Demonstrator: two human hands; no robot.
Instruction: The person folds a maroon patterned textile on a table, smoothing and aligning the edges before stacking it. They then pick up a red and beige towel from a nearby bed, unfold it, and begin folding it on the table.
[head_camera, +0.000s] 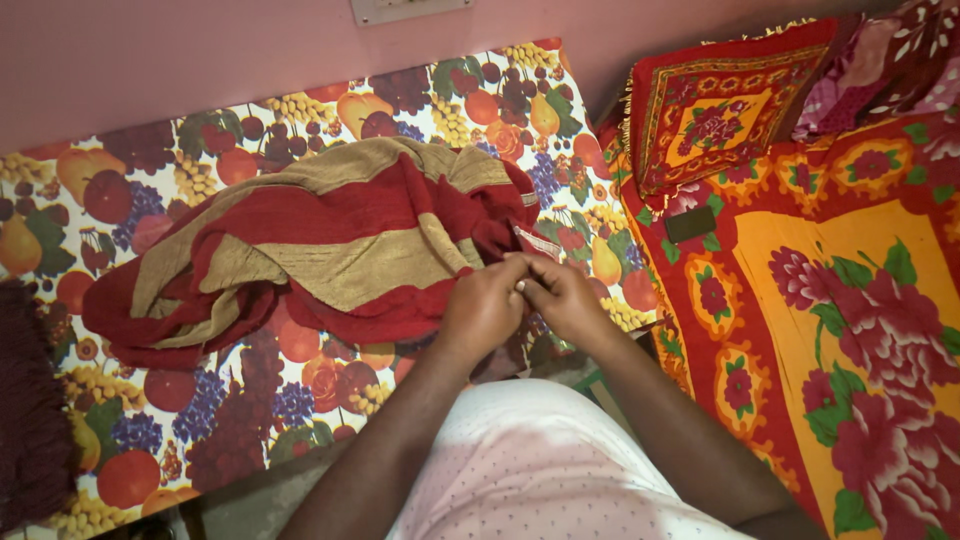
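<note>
Cloth: we see a red and tan striped cloth, crumpled in loose folds.
Place: we find it spread across the fruit-print table cover.
Near edge: we see its right hem pinched, bunched where it is gripped.

Table w/ fruit-print cover carries red & tan striped cloth, dark maroon fabric at left edge

Pink wall, fruit-print table cover, floral bedspread alongside.
</note>
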